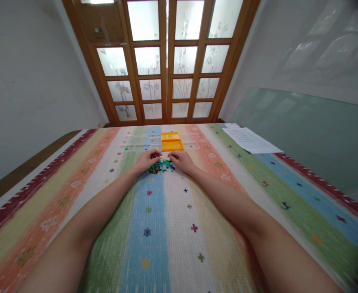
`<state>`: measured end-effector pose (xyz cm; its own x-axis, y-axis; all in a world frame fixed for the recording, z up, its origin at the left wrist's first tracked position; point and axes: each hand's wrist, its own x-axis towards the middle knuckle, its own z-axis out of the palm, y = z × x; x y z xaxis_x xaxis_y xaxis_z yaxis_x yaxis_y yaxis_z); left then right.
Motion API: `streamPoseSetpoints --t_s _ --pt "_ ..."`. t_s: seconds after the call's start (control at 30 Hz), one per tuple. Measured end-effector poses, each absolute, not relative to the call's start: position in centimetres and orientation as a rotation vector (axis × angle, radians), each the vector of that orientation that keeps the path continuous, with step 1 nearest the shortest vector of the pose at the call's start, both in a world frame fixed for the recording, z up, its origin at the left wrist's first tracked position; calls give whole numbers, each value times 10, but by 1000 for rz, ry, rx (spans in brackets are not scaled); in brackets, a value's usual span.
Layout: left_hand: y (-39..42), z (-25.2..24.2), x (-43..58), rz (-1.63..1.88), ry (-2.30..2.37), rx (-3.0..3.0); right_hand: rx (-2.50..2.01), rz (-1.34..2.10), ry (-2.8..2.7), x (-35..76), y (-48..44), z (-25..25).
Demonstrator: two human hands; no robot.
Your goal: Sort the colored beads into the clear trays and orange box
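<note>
A heap of small coloured pieces (pixel 161 166), blue, green, yellow and dark, lies on the striped tablecloth. My left hand (pixel 147 160) rests at the heap's left side, its fingers curled and the thumb drawn in close to them. From the right, my right hand (pixel 182 161) reaches to the heap's upper edge with fingers bent together. Whatever either hand pinches is too small to make out. Just beyond both hands stands an orange two-part box (pixel 172 137), with a few tiny bits in its nearer part.
Clear plastic trays flank the orange box, one on the left (pixel 138 136) and one on the right (pixel 195 136). A green piece (pixel 126 149) and a blue piece (pixel 191 146) lie there. White paper sheets (pixel 248 139) lie at the far right. Wood-framed glass doors (pixel 168 75) stand behind the table.
</note>
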<state>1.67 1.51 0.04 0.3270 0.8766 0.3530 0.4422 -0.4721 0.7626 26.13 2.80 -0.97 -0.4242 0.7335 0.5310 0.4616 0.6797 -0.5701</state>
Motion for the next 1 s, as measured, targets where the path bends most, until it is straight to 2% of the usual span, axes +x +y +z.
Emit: streamPoseSetpoints --t_s 0.23,0.57,0.83,1.0 --pt "6 -2 34 1132 1157 2086 -808 554 -2093 250 20 -5" --pt "2 -3 34 1049 1340 2243 -866 635 -2012 253 28 -9" --pt "5 -12 26 877 1441 2528 -1330 372 -1744 280 72 1" --pt "7 -17 25 816 1380 2624 -1462 250 -1702 289 96 -2"
